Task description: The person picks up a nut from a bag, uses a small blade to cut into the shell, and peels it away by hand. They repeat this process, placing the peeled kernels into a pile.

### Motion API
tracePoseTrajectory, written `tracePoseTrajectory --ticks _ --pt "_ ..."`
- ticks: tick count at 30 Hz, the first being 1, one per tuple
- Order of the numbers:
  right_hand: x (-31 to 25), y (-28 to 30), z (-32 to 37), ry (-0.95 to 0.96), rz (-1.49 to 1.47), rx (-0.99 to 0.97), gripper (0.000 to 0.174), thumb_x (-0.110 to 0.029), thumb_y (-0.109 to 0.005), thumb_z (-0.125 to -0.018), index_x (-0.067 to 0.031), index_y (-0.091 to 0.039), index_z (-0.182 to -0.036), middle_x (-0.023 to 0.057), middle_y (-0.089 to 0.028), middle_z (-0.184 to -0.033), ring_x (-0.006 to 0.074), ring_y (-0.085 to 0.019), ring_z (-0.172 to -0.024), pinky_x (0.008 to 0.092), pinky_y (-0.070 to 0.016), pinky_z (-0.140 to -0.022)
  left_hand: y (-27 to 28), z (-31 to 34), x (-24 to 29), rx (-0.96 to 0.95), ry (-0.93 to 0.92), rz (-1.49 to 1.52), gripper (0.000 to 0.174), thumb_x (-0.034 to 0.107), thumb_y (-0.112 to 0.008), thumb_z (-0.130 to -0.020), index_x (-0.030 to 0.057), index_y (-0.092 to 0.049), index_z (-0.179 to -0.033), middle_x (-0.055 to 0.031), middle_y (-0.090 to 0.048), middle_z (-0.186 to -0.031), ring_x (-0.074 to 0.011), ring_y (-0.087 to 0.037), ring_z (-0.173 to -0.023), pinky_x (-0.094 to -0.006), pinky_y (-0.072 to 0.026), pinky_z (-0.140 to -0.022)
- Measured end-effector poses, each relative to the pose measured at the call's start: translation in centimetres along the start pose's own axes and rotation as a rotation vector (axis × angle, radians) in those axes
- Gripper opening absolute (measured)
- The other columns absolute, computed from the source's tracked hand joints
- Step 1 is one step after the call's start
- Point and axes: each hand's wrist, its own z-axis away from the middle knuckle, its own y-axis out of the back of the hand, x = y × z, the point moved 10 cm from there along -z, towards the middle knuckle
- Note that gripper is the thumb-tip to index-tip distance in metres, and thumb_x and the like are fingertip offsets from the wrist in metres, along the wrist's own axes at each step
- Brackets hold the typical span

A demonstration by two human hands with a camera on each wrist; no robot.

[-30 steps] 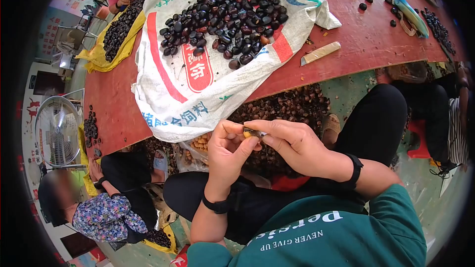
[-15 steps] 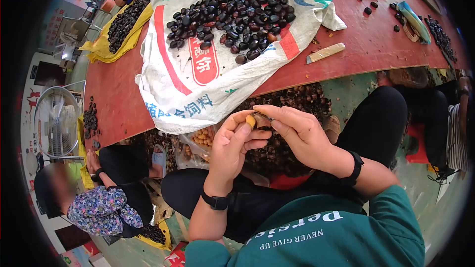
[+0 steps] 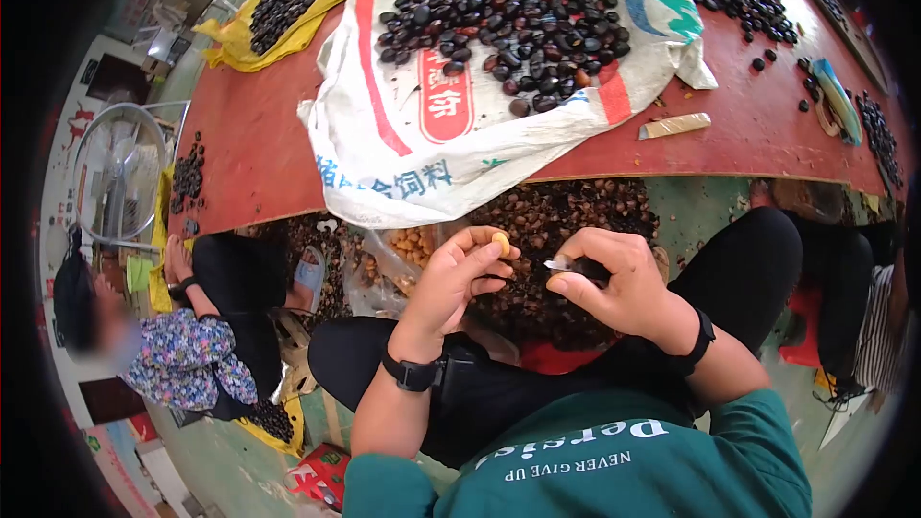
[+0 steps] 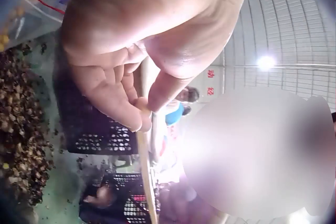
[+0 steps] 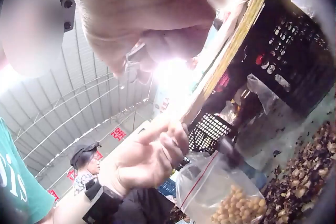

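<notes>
Left hand (image 3: 451, 273) raised, palm turned inward — thumb and finger pinch yellow kernel (image 3: 501, 244). Right hand (image 3: 619, 286) level beside it, fingers curled round small blade (image 3: 557, 266) — kernel near blade, not touching.

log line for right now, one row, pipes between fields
left hand: pinching yellow kernel | right hand: holding small bright-tipped tool | hands: apart | dark seeds: piled on white sack

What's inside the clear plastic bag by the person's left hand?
Many small, rounded yellow pieces lie inside the clear bag. From the head view, the left hand covers part of it, so anything behind there can't be seen.
</notes>
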Motion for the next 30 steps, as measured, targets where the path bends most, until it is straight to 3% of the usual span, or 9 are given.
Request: tracePoseTrajectory --ticks 1,4,9,12,14,16,20,25,30 --pt "0.4 -0.1 0.0 -0.023 0.01 0.032 0.024 -0.023 -0.078 -0.082 -0.0032 -0.064 -0.086 0.0113 -0.066 -0.078 0.0301 -0.066 -0.068 0.0366 -0.0505 -0.059 1.4 -0.1 -1.3 0.043 0.032 0.049 0.025 0.019 -0.062 -0.1 0.0077 -0.058 -0.122 -0.0073 -0.07 -0.109 -0.0081 -0.068 -0.088 -0.0201 -0.0585 -0.073" --pt "0.8 -0.6 -0.3 -0.039 0.031 0.049 0.02 -0.017 -0.077 -0.082 -0.0031 -0.063 -0.085 0.0118 -0.065 -0.078 0.0318 -0.066 -0.069 0.0373 -0.0501 -0.059 5.7 0.2 -3.2 0.267 -0.013 0.184 0.024 0.019 -0.06 -0.101 0.0076 -0.058 -0.123 -0.0079 -0.069 -0.111 -0.0077 -0.067 -0.089 -0.0204 -0.0594 -0.073" --pt "0.7 -1.3 -0.8 -0.036 0.022 0.061 0.015 -0.011 -0.074 -0.084 -0.0017 -0.063 -0.087 0.0132 -0.065 -0.081 0.0351 -0.065 -0.072 0.0394 -0.0506 -0.063 9.4 1.2 -3.1 0.545 -0.135 0.644 0.036 0.029 -0.045 -0.107 0.0015 -0.055 -0.128 -0.0125 -0.068 -0.119 -0.0177 -0.068 -0.107 -0.0262 -0.0618 -0.08" --pt "0.6 0.0 -1.2 -0.084 0.06 0.08 0.014 -0.011 -0.073 -0.085 -0.0011 -0.064 -0.089 0.014 -0.065 -0.082 0.0353 -0.065 -0.075 0.0394 -0.0509 -0.065 5.3 0.4 -3.2 0.19 -0.051 0.625 0.036 0.029 -0.045 -0.107 0.0013 -0.055 -0.128 -0.0141 -0.069 -0.12 -0.0174 -0.071 -0.101 -0.0279 -0.0618 -0.081" --pt "0.4 2.1 -1.5 -0.074 0.081 0.125 0.014 -0.011 -0.073 -0.085 -0.001 -0.065 -0.09 0.0146 -0.065 -0.082 0.0351 -0.066 -0.076 0.0392 -0.051 -0.065 0.3 1.2 0.0 0.1 -0.007 0.315 0.032 0.027 -0.046 -0.107 0.0023 -0.059 -0.122 -0.0141 -0.071 -0.114 -0.0164 -0.072 -0.093 -0.0257 -0.06 -0.071" --pt "-0.3 5.3 -2.0 -0.001 0.194 0.205 0.013 -0.012 -0.071 -0.087 -0.0012 -0.066 -0.093 0.0153 -0.064 -0.085 0.0346 -0.065 -0.079 0.0397 -0.0509 -0.07 -3.6 1.7 4.5 0.016 -0.119 -0.107 0.028 0.026 -0.05 -0.106 0.0039 -0.06 -0.12 -0.0117 -0.071 -0.112 -0.0136 -0.071 -0.09 -0.0238 -0.057 -0.071" --pt "0.9 11.4 -2.1 -0.104 0.521 0.305 0.015 -0.016 -0.067 -0.09 -0.0028 -0.067 -0.096 0.0134 -0.065 -0.093 0.0355 -0.066 -0.084 0.0419 -0.0515 -0.072 -6.7 0.4 14.6 0.139 -0.608 -0.806 0.019 0.016 -0.062 -0.098 -0.0001 -0.064 -0.107 -0.0072 -0.072 -0.102 -0.012 -0.067 -0.082 -0.027 -0.0521 -0.072" --pt "6.1 15.3 -1.5 -0.263 0.851 0.293 0.025 -0.022 -0.067 -0.09 -0.0103 -0.065 -0.112 0.0069 -0.066 -0.109 0.0347 -0.068 -0.089 0.0449 -0.0545 -0.075 -6.3 -5.1 18.3 0.371 -0.83 -1.199 0.02 0.018 -0.073 -0.087 0.0026 -0.068 -0.099 -0.0109 -0.07 -0.093 -0.0184 -0.067 -0.071 -0.0318 -0.0525 -0.066" --pt "8.5 14.6 -1.4 -0.304 0.913 0.211 0.032 -0.023 -0.067 -0.09 -0.0145 -0.062 -0.12 0.004 -0.062 -0.119 0.0334 -0.069 -0.088 0.0451 -0.0557 -0.074 -7.3 -7.5 17.5 0.381 -0.756 -1.394 0.028 0.024 -0.078 -0.082 0.0052 -0.068 -0.1 -0.0094 -0.07 -0.094 -0.0208 -0.068 -0.073 -0.0343 -0.0539 -0.068"
